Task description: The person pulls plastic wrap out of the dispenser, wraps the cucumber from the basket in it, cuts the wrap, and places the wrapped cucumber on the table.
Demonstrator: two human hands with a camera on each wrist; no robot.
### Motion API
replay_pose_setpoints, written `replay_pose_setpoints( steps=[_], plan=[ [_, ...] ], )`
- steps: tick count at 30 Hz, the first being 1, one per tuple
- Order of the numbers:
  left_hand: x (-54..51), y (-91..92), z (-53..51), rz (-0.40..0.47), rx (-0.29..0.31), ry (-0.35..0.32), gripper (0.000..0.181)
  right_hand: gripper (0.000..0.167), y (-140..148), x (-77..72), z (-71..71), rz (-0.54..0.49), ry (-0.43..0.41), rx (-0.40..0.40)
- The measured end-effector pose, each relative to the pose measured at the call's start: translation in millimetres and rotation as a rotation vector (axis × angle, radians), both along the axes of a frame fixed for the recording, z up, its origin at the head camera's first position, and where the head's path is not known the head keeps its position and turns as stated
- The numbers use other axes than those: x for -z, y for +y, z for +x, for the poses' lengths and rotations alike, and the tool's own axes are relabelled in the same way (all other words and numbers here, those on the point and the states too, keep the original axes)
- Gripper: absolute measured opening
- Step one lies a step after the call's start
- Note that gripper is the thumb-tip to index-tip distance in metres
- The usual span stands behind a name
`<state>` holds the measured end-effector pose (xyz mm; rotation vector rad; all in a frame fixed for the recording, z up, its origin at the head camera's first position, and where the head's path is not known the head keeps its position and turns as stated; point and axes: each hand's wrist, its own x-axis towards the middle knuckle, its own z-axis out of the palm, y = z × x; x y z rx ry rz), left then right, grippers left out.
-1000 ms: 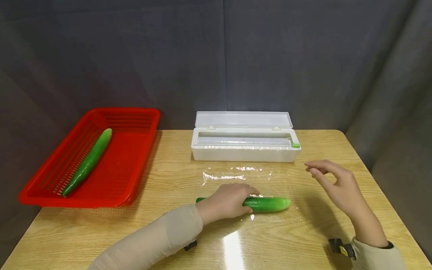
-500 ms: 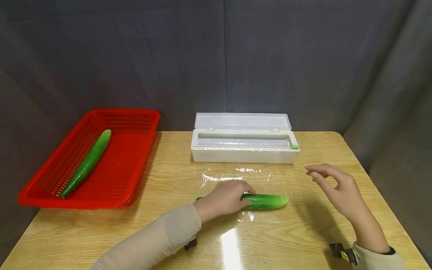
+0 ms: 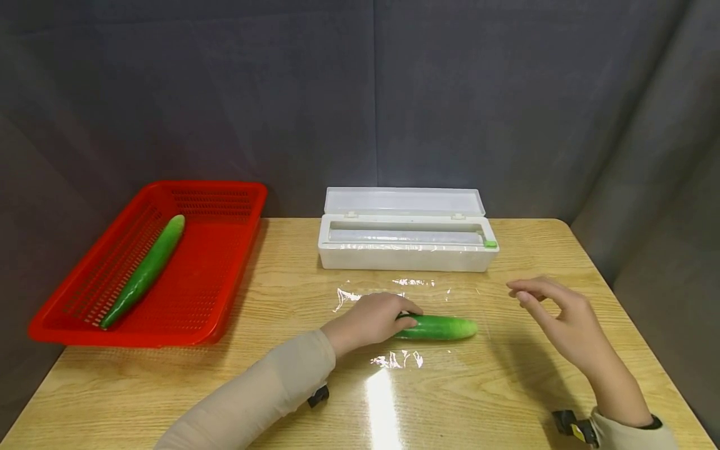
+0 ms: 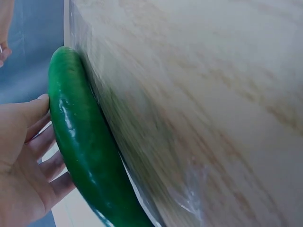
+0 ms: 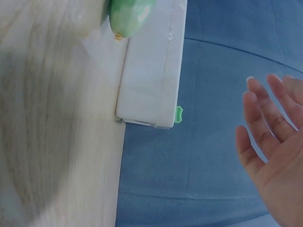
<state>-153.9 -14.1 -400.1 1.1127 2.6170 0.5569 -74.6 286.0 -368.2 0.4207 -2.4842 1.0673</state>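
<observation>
A green cucumber (image 3: 441, 327) lies crosswise on a sheet of clear cling film (image 3: 413, 359) on the table. My left hand (image 3: 371, 319) holds it from above around its left and middle part, covering its left end in the head view. In the left wrist view the thumb touches one side of the cucumber (image 4: 83, 142) while the fingers reach behind it. My right hand (image 3: 562, 319) hovers to the right of the film, fingers loosely bent with nothing in them. Behind the film stands a white cling film box (image 3: 405, 259), lid raised, with the roll (image 3: 405, 236) inside.
A red plastic basket (image 3: 225, 300) stands at the left of the table, with a second cucumber (image 3: 147, 269) slanting inside. On the box's right front corner sits a green slider (image 3: 490, 244). Dark grey curtains (image 3: 484, 106) hang behind the table and at its sides.
The left hand and cucumber have moved a little away from me, toward the box. Film glints now show on the near side of the cucumber. My right hand has barely moved.
</observation>
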Motion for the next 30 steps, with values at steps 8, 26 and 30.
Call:
replay_pose_setpoints(
  steps=[8,26,30],
  plan=[
    [-0.2,-1.7,-3.8,0.023,-0.017,0.000,0.035,0.026,-3.6,0.9,4.8,0.064,-0.012,-0.034],
    [0.1,-8.6,-2.4,0.062,-0.051,0.035,0.032,0.017,-7.6,18.9,17.9,0.294,-0.152,-0.097],
    [0.5,-9.7,-3.3,0.066,-0.057,0.027,0.033,0.016,-8.6,20.4,20.5,0.304,-0.181,-0.090]
  ],
)
